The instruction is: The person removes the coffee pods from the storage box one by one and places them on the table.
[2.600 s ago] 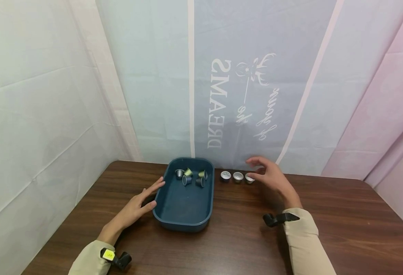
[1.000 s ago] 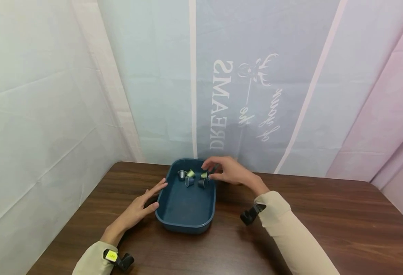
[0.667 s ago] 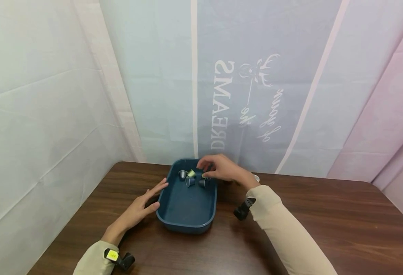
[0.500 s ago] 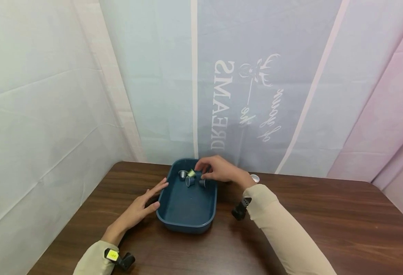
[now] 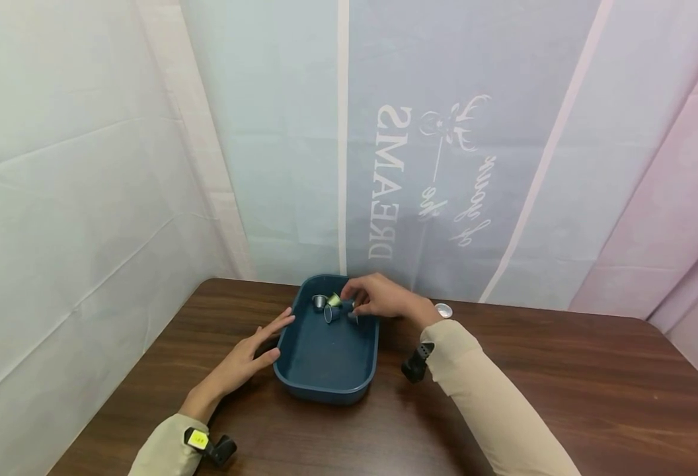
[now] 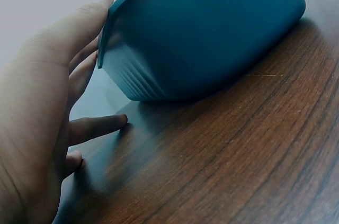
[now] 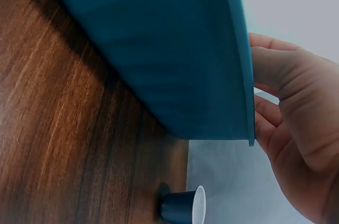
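A dark blue plastic bin point(image 5: 325, 387) stands on the table with several coffee capsules at its far end, among them a silver one point(image 5: 319, 302), a light green one point(image 5: 334, 300) and a blue one point(image 5: 331, 314). My right hand point(image 5: 379, 295) reaches over the bin's right wall. Its thumb and fingers are curled close round a dark coffee capsule point(image 5: 348, 305), mostly covered by the hand; the rim hides the fingertips in the right wrist view. Fingers fairly straight, my left hand point(image 5: 238, 360) touches the bin's left rim, with lower fingers near the tabletop point(image 6: 212, 166).
To the right of the bin, a capsule with a silver lid point(image 5: 443, 311) shows past my right wrist. A dark blue capsule point(image 7: 183, 206) stands beside the bin in the right wrist view. A fabric backdrop point(image 5: 283, 165) hangs behind the table.
My right hand has left the row of capsules on the table and moved left into the bin, its fingers closing in among the capsules. The left hand stays at the rim.
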`<state>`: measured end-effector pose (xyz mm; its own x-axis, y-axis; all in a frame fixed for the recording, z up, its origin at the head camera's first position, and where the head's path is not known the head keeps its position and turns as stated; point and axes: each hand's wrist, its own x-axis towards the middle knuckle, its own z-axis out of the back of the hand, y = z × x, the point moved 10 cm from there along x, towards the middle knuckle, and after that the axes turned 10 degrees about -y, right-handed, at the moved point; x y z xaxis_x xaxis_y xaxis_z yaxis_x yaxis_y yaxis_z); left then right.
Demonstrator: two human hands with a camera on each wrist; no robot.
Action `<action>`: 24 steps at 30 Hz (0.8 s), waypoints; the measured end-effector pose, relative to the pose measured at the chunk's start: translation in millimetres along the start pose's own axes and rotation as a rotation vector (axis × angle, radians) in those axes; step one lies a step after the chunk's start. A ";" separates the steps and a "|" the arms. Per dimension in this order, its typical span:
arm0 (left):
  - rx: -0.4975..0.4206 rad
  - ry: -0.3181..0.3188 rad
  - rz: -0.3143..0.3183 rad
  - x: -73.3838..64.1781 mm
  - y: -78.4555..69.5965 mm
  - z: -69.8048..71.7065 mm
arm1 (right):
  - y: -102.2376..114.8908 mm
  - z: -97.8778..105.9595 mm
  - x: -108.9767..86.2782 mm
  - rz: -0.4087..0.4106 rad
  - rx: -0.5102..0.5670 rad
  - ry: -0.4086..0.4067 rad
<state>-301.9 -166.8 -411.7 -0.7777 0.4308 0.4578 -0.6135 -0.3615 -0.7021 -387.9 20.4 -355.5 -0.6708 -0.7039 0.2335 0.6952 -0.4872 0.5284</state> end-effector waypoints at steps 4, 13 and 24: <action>-0.002 0.000 -0.005 0.6 -2.3 0.3 | -1.1 -1.9 1.2 0.009 -0.020 0.011; -0.008 -0.004 0.001 0.0 -2.9 1.0 | 6.9 -1.0 6.3 -0.005 -0.124 0.054; -0.021 -0.003 0.005 0.3 -5.9 -0.1 | 14.1 -10.1 6.4 0.002 -0.151 0.128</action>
<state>-298.5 -164.4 -407.5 -0.7811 0.4268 0.4557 -0.6067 -0.3463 -0.7156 -379.8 3.8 -354.7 -0.6380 -0.7600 0.1238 0.7337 -0.5511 0.3975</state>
